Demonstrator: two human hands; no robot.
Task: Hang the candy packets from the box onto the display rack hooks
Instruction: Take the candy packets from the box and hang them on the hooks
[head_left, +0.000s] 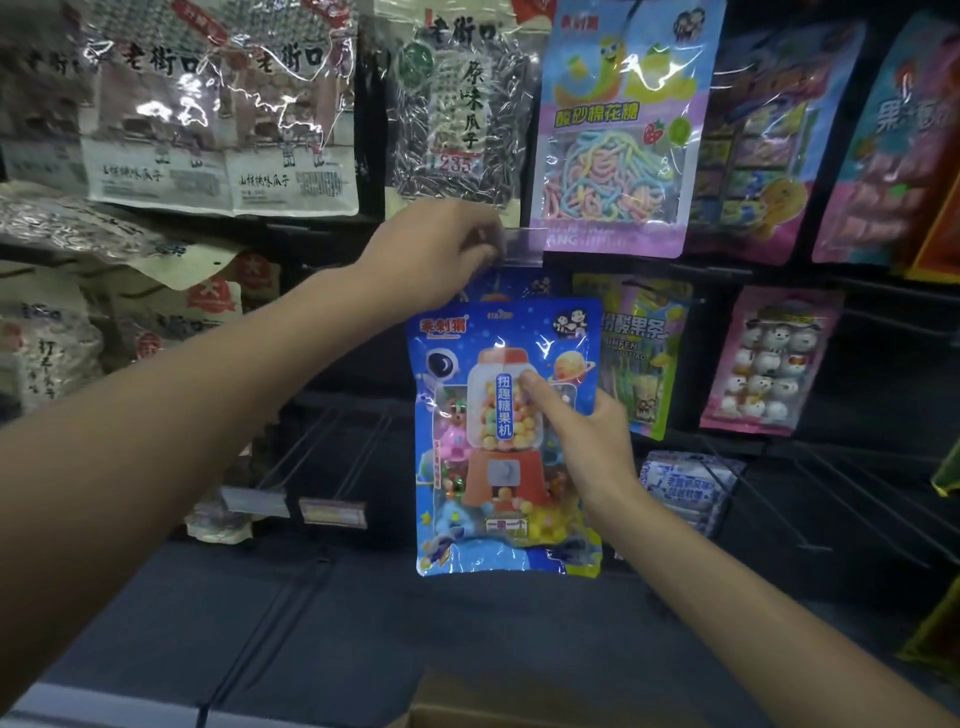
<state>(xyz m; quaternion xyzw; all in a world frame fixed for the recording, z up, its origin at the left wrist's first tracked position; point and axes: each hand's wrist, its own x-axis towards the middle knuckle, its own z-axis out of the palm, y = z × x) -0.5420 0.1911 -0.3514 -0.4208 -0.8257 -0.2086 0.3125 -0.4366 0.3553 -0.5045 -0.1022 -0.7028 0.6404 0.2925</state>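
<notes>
A blue candy packet (504, 436) printed with a red gumball machine hangs upright in front of the rack at centre. My right hand (582, 431) grips its right edge, thumb pressed on the front. My left hand (441, 249) is up at the packet's top, fingers closed on the clear price-tag holder (524, 241) at the tip of a hook. Whether the packet's top is on the hook is hidden by my left hand. A corner of the cardboard box (467, 701) shows at the bottom edge.
Sunflower seed bags (223, 114) hang upper left; a purple rainbow-candy packet (618, 130) hangs upper right. A green sour-strip packet (644, 353) and a pink marshmallow packet (769, 358) hang to the right. Bare wire hooks (332, 457) with price tags jut out lower left and lower right.
</notes>
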